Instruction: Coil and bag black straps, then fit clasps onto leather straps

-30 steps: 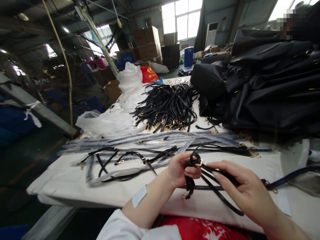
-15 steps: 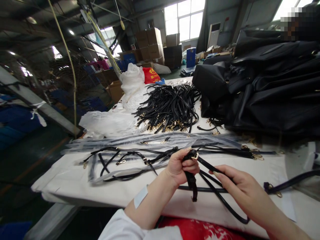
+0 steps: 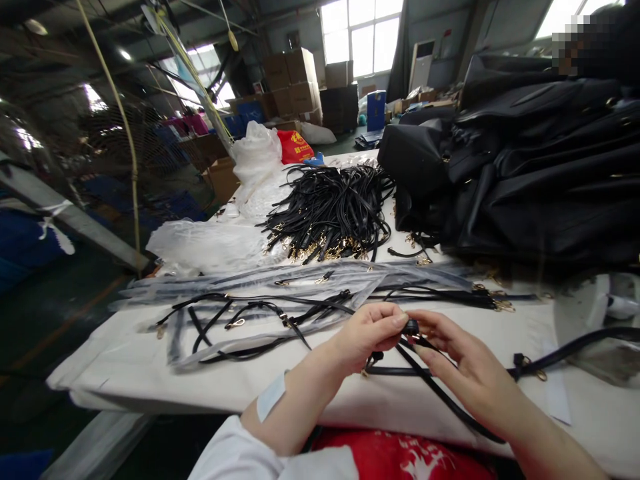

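Observation:
Over the near part of the table, my left hand (image 3: 373,333) is closed around the end of a black strap (image 3: 440,393) that has gold-coloured metal fittings. My right hand (image 3: 463,363) comes up against it, thumb and fingers pinching the strap by a gold fitting (image 3: 413,337). Fingers partly hide the folded end. From my hands the strap hangs in a loop toward my lap. Behind them lie several black straps with gold hooks (image 3: 287,321), some in clear plastic sleeves (image 3: 185,343).
A heap of thin black straps (image 3: 330,207) with gold clasps lies mid-table. Black bags (image 3: 545,180) are piled at the right, near a person partly in view. Clear plastic bags (image 3: 195,243) and a red bag (image 3: 295,147) lie at the left and back. A slanted metal post (image 3: 75,217) stands left.
My right hand has moved left and up to meet my left hand at the strap's end. The bundle that hung below my left hand is now mostly hidden or gathered up.

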{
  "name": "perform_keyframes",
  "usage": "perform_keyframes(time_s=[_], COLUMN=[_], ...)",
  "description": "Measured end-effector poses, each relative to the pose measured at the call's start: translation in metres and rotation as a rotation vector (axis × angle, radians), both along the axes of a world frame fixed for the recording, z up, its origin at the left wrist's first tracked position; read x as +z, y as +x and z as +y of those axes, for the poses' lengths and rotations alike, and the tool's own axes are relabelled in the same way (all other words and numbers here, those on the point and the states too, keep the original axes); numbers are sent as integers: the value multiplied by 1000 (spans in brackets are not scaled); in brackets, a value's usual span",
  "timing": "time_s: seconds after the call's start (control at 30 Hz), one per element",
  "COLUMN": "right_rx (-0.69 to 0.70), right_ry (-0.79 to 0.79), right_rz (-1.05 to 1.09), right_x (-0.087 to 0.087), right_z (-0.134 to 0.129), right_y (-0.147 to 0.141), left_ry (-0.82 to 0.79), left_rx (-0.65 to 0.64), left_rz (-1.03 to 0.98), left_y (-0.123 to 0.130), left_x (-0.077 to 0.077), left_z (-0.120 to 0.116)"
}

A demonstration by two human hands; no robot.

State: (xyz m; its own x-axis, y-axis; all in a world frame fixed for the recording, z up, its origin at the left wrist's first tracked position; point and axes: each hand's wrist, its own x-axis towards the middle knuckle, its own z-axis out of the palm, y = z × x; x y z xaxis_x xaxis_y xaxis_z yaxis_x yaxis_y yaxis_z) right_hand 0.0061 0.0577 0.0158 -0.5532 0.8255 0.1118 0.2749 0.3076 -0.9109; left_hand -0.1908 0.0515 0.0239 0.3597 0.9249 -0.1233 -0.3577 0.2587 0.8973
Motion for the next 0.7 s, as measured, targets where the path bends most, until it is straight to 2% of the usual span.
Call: perform_keyframes(time_s=[0.1, 0.3, 0.43, 0.53, 0.7], right_rx=[-10, -218, -281, -289, -287], right_ry=[6, 97, 135, 135, 150], right_rz=[66, 2, -131, -157, -132], right_x=[0, -6, -8, -9, -10], right_z=[-2, 3, 11, 16, 17], right_y=[-8, -9, -6, -5, -4], left_ry=[-44, -335, -228, -142, -155], left_rx=[-34, -127, -40, -11, 12], left_rz=[-21, -225, -149, -140, -176], left_y=[3, 1, 6, 12, 17], left_x=[-1, 7, 11, 8, 0], left_z=[-1, 4, 7, 8, 8])
